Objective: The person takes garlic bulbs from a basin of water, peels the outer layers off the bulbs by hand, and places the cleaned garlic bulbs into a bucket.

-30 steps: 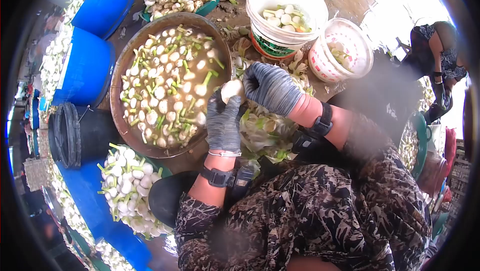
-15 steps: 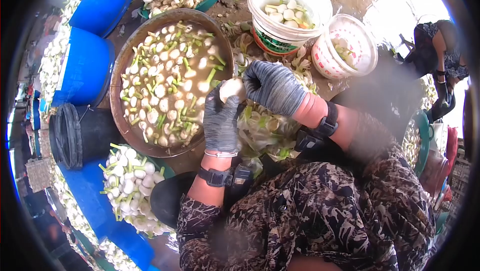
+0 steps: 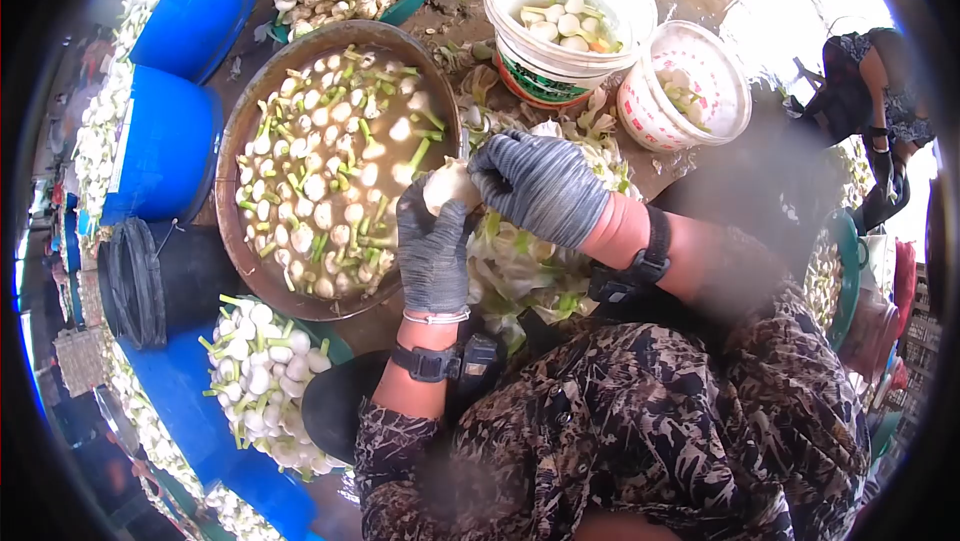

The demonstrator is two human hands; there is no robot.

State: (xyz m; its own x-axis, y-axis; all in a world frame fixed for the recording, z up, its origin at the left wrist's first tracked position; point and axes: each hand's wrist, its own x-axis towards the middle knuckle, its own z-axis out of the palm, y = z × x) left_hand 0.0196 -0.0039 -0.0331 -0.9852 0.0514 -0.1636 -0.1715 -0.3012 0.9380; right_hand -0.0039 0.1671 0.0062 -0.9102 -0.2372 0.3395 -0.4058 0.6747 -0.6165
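Note:
My left hand (image 3: pixel 435 251), in a grey knit glove, is closed around a pale garlic bulb (image 3: pixel 451 188), with the thumb across its near side. On the bulb's right edge, my gloved right hand (image 3: pixel 545 186) has its fingers curled and pressed together; what they pinch is hidden. Just left of both hands stands a wide round basin (image 3: pixel 226 171) of murky water, full of floating bulbs with green stems (image 3: pixel 322 181). Loose pale peels and leaves (image 3: pixel 530 261) lie in a heap below my right hand.
Beyond my hands stand a white bucket (image 3: pixel 515 41) and a smaller red-patterned bucket (image 3: pixel 640 106), each holding some bulbs. Trimmed bulbs (image 3: pixel 265 366) are piled at lower left, beside a black bucket (image 3: pixel 180 271). Blue tubs (image 3: pixel 165 151) line the left. Another person (image 3: pixel 875 91) is at far right.
Both hands and the bulb have shifted slightly left in view, and the surroundings have moved a little too. The right fingers remain at the bulb's edge, with the hand turned slightly.

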